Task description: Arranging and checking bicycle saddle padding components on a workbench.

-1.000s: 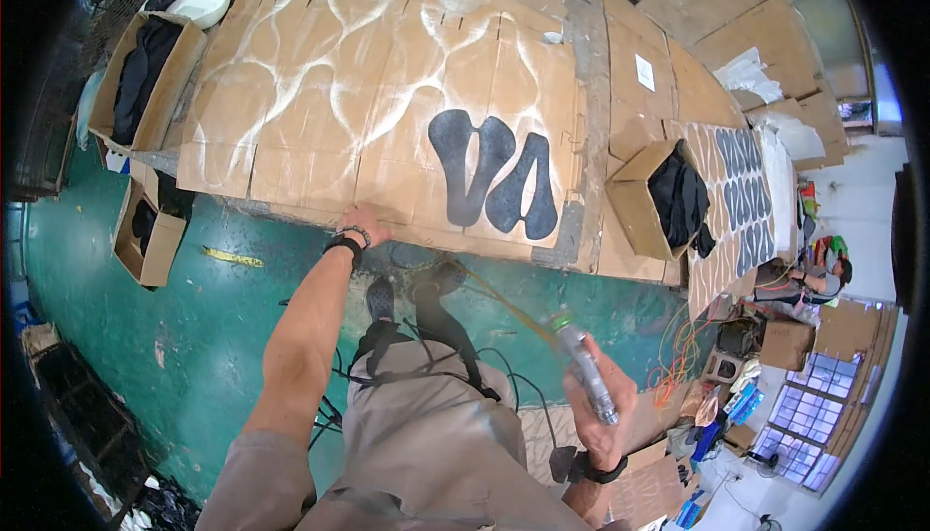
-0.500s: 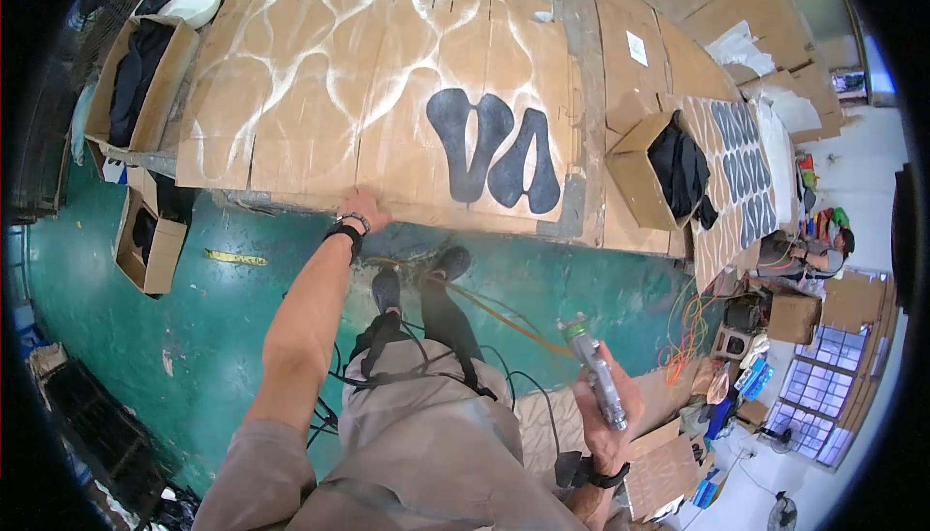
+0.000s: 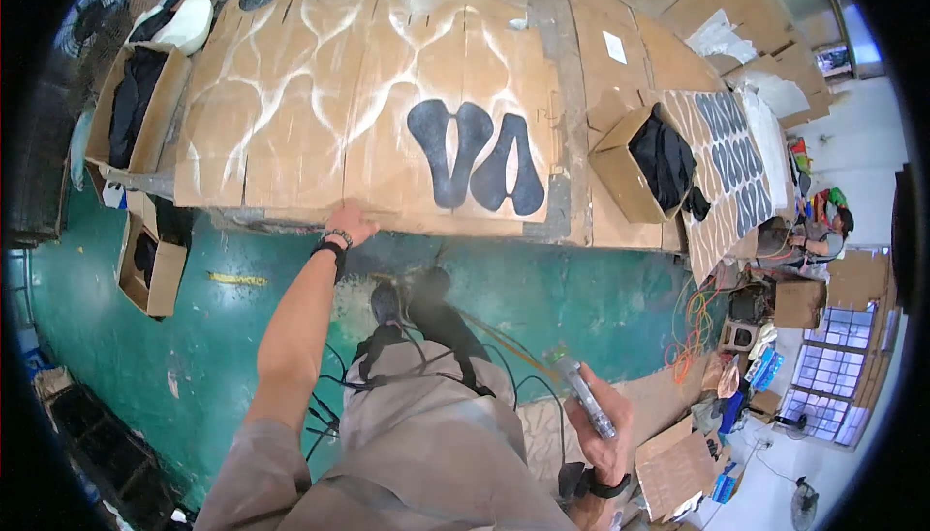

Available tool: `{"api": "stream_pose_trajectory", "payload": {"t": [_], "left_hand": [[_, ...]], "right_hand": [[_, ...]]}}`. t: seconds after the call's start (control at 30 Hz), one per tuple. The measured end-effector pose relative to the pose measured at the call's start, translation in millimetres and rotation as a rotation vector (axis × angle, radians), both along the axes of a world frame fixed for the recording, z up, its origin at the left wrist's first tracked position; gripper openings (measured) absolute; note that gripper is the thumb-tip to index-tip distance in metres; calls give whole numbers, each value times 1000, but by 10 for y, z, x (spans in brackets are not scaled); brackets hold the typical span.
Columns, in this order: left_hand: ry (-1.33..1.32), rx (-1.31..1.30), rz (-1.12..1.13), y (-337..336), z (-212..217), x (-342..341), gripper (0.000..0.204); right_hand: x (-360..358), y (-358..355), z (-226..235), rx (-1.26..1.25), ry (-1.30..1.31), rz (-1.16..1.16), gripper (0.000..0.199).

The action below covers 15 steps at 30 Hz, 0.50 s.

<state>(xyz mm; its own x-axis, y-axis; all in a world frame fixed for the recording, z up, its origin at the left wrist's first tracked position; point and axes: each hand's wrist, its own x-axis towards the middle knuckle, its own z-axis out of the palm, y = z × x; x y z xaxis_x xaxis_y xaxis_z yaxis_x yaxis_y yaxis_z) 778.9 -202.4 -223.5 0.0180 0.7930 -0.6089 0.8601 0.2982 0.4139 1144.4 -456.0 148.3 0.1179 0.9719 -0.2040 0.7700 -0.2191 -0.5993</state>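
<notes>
My left hand (image 3: 354,224) is closed over the near edge of a large cardboard sheet (image 3: 300,143), its fingers on top and the thumb by the edge. White curved overspray outlines cover this sheet. On its right part lie two dark, sole-shaped pieces: a wider piece (image 3: 426,134) with a slit in its middle and a narrower piece (image 3: 528,182) tapering toward the far side. Low at the right, away from the table, my right hand (image 3: 605,424) is closed round a grey metal spray gun (image 3: 589,403) with a greenish, blurred end.
An open carton (image 3: 617,174) of black material stands right of the sheet, beside a patterned sheet (image 3: 704,231) bearing several dark pieces. More cartons (image 3: 174,265) are at left. A yellowish hose (image 3: 513,342) and orange hoses (image 3: 694,337) run over the green floor. Another person (image 3: 823,240) is at far right.
The spray gun and my right hand have dropped slightly and the gun has tilted a little. My left hand stays at the sheet's edge. The whole view has shifted a little.
</notes>
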Motion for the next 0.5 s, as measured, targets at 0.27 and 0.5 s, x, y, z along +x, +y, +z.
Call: {"api": "stream_pose_trajectory", "payload": {"t": [0.27, 0.5], "left_hand": [[-181, 177, 195, -197, -156, -168, 45], [-557, 342, 345, -869, 489, 204, 23]], "right_hand": [[294, 284, -93, 92, 116, -42, 49], [358, 841, -244, 99, 248, 14, 50]]}}
